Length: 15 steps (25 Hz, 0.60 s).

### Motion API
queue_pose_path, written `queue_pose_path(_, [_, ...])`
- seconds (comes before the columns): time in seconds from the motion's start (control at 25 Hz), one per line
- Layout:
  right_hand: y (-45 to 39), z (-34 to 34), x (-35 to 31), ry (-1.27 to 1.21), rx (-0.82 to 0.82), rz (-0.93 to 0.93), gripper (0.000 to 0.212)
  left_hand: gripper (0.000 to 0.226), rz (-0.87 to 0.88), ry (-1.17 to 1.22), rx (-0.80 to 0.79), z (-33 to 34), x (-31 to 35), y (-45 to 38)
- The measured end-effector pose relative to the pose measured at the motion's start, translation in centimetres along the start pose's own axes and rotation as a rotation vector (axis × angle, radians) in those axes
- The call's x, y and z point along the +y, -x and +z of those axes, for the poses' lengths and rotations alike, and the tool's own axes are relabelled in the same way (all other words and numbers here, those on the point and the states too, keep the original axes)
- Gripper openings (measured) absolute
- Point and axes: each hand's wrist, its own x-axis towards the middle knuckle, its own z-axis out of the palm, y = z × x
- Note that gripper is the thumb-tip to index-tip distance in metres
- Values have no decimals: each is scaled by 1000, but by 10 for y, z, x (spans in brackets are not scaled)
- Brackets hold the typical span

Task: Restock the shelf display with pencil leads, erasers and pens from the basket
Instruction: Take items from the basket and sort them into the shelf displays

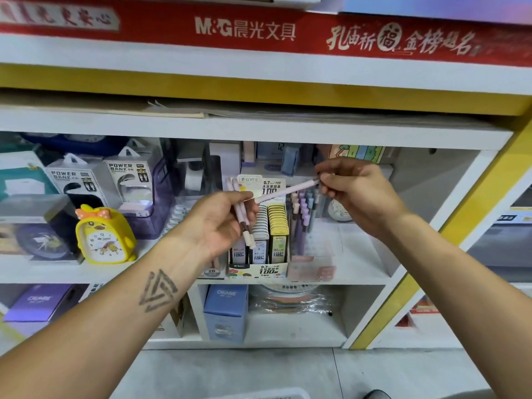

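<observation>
Pale pink pen (286, 191) slanted above lead display box (259, 254); two more pens (241, 217) bunched steeply beside.

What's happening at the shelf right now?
A person is restocking pens. The left hand grips a small bunch of pink pens, while the right hand pinches one end of a single pink pen above the pencil lead display box and the pen rack beside it.

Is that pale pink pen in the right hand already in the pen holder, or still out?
Out. The right hand pinches one end of the pink pen, which lies slanted in the air above the pen holder.
</observation>
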Motion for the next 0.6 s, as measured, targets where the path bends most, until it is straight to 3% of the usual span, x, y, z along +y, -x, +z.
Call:
queue_pose_path(0.2, [0,-5,-3,-129,5,-89,23,19,-64,-69,-44,1,-4,0])
queue_pose_path(0.32, [-2,-5,0,-141,16,-105,15,23,-51,-240,-79,3,-9,3])
queue_pose_path(0.44, [-5,-2,6,45,38,-159,15,28,-61,-335,-114,5,-12,6])
queue_pose_path(0.6, [-5,1,9,332,-3,-279,13,37,-25,-246,-126,7,-11,9])
